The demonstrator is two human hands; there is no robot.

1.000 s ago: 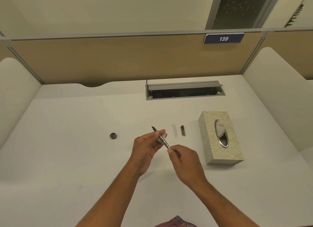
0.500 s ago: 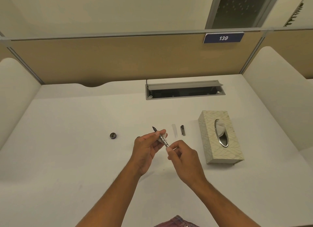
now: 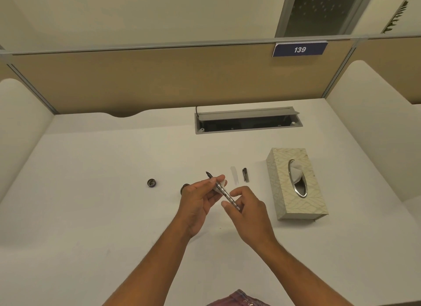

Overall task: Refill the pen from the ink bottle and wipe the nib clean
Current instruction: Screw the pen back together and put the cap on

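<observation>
Left hand: I am watching the left hand (image 3: 200, 198) pinching the front part of the pen (image 3: 224, 192), thumb and fingertips clenched round it just behind the nib.
Right hand: the right hand (image 3: 247, 211) is gripping the rear end of the same pen, thumb under and fingers curling over it.
Pen: it is hanging in the air between both hands, above the desk (image 3: 91, 191), its dark nib (image 3: 208, 174) pointing toward 11 o'clock and its patterned silver section running down toward 5 o'clock.
Ink bottle: I am seeing only a dark rim (image 3: 184, 188) peeking out at 9 o'clock of the left hand; the rest is being hidden behind that hand, so I cannot tell whether it is open.
Bottle cap: a small dark round cap (image 3: 151, 182) is lying on the desk, well apart from the hands at their 9 o'clock.
Clear pen part: a pale translucent piece (image 3: 234, 174) is lying on the desk at 12 o'clock of the right hand.
Dark pen part: a short dark piece with a clip (image 3: 245, 174) is lying just beside the clear one, at its 3 o'clock.
Tissue box: a patterned box (image 3: 296, 184) is sitting at 3 o'clock of the hands, a white tissue (image 3: 297, 173) sticking up through its oval metal-rimmed slot.
Cable tray: a grey hatch (image 3: 248, 119) is standing open at 12 o'clock, near the back of the desk.
Number plate: a blue tag reading 139 (image 3: 299, 49) is sitting on the partition at 1 o'clock.
</observation>
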